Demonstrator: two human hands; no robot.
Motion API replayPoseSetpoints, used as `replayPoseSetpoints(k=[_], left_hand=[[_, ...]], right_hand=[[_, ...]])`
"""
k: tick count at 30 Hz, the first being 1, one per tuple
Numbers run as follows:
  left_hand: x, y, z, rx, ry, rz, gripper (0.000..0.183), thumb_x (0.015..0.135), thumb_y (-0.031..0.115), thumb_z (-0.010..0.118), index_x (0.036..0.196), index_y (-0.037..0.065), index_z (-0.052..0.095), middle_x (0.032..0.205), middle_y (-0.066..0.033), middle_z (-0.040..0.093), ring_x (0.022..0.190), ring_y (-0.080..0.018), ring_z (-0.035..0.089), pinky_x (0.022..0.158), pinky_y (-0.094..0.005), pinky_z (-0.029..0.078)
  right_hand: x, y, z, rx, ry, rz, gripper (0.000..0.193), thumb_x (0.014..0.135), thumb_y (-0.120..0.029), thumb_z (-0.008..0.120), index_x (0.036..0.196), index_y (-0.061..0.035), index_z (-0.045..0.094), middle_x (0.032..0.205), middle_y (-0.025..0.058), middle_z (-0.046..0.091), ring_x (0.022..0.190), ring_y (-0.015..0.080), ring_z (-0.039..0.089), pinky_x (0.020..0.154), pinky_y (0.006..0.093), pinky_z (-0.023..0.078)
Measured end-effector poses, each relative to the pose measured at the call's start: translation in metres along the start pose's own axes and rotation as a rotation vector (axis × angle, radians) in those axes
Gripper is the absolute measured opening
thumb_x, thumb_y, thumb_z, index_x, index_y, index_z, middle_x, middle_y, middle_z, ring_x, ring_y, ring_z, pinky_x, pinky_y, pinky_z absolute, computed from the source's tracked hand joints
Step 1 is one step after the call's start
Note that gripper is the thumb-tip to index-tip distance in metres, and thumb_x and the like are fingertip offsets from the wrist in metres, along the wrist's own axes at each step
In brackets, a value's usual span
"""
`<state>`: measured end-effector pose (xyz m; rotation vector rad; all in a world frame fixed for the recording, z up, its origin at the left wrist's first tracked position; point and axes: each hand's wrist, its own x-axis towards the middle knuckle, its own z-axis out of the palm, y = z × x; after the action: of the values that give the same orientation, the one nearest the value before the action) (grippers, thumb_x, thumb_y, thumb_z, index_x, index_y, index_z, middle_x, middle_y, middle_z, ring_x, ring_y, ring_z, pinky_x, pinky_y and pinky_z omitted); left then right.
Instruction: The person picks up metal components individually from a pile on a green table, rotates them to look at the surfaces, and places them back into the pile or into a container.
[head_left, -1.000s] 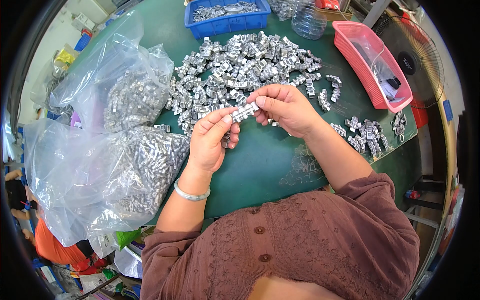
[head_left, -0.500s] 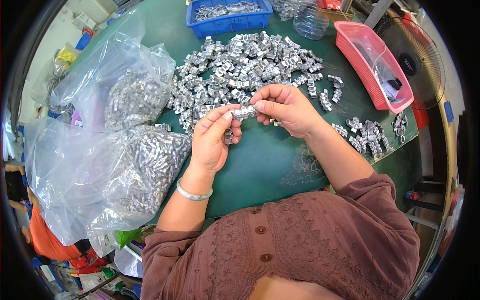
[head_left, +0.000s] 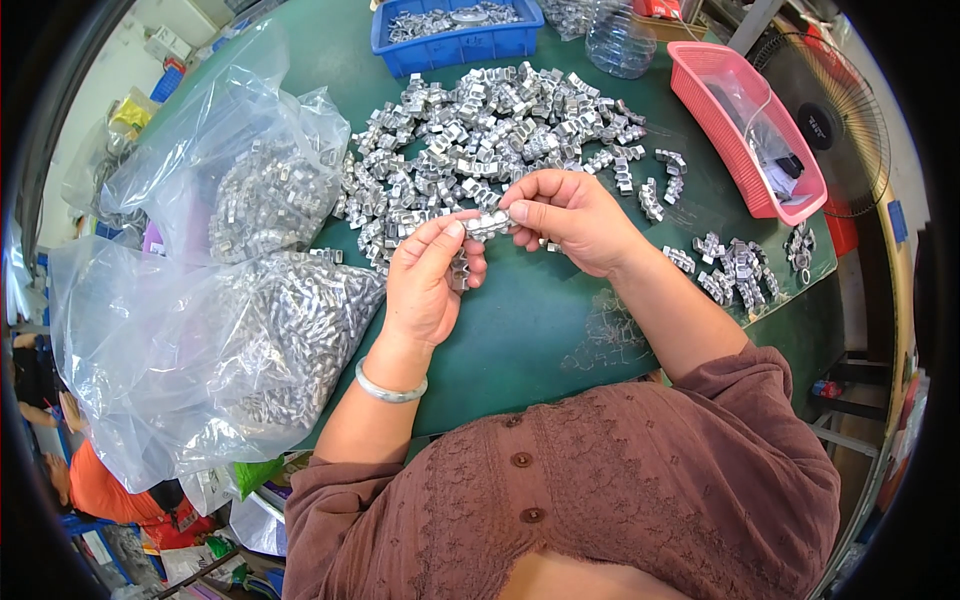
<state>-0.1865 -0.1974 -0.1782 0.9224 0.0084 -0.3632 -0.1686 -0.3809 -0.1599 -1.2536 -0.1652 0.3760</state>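
A short strip of silvery metal links (head_left: 487,226) is stretched between my two hands, above the near side of a big loose pile of similar linked pieces (head_left: 490,130). My left hand (head_left: 424,290) pinches the strip's left end between thumb and fingers, and more links (head_left: 460,270) hang below against its curled fingers. With thumb and forefinger, my right hand (head_left: 580,222) grips the right end. The fingertips partly cover both ends.
Clear plastic bags (head_left: 150,370) full of metal pieces stand at left. A blue bin (head_left: 455,50) of metal parts is at the back, a pink basket (head_left: 690,110) and a fan (head_left: 825,125) at right. Smaller link clusters (head_left: 740,270) lie near the green table's (head_left: 520,350) right edge.
My hands keep their pinch on the strip and have barely shifted. At the far left, the person in orange has moved slightly.
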Motion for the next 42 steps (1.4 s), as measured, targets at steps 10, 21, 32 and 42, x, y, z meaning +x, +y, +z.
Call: replayPoseSetpoints(k=[10,21,32,42], left_hand=[[0.003,-0.004,0.001,-0.093,0.012,-0.004,0.025,0.088,0.013,0.045,0.108,0.001,0.051,0.086,-0.0057,0.057,0.072,-0.0124,0.053,0.064,-0.0245,0.045],[0.007,-0.005,-0.009,-0.198,-0.096,0.067,0.026,0.088,0.011,0.044,0.112,0.003,0.049,0.097,-0.0085,0.055,0.085,-0.0149,0.053,0.072,-0.0289,0.046],[0.005,0.007,-0.013,-0.210,0.091,-0.018,0.016,0.083,0.016,0.051,0.096,0.006,0.052,0.082,-0.0072,0.054,0.066,-0.0153,0.050,0.049,-0.0223,0.040],[0.003,0.006,-0.004,-0.082,0.123,0.000,0.014,0.083,0.015,0.053,0.094,0.006,0.056,0.076,-0.0028,0.055,0.063,-0.0121,0.051,0.051,-0.0223,0.040]], right_hand=[[0.001,0.013,0.006,-0.166,-0.049,-0.282,0.012,0.076,-0.001,0.059,0.088,-0.0004,0.058,0.080,0.0016,0.057,0.069,0.0080,0.054,0.065,0.0214,0.044],[0.004,0.004,0.000,-0.522,0.098,-0.410,0.013,0.074,0.000,0.056,0.086,-0.0014,0.057,0.080,0.0048,0.056,0.074,0.0140,0.056,0.065,0.0249,0.044],[0.026,0.020,0.005,-1.528,0.186,-0.723,0.012,0.066,-0.012,0.062,0.078,-0.0091,0.059,0.078,0.0037,0.051,0.080,0.0226,0.048,0.072,0.0349,0.035],[0.019,0.011,-0.008,-0.787,0.169,-0.340,0.009,0.079,-0.009,0.055,0.084,-0.0029,0.059,0.074,0.0018,0.057,0.072,0.0151,0.052,0.067,0.0283,0.041]])
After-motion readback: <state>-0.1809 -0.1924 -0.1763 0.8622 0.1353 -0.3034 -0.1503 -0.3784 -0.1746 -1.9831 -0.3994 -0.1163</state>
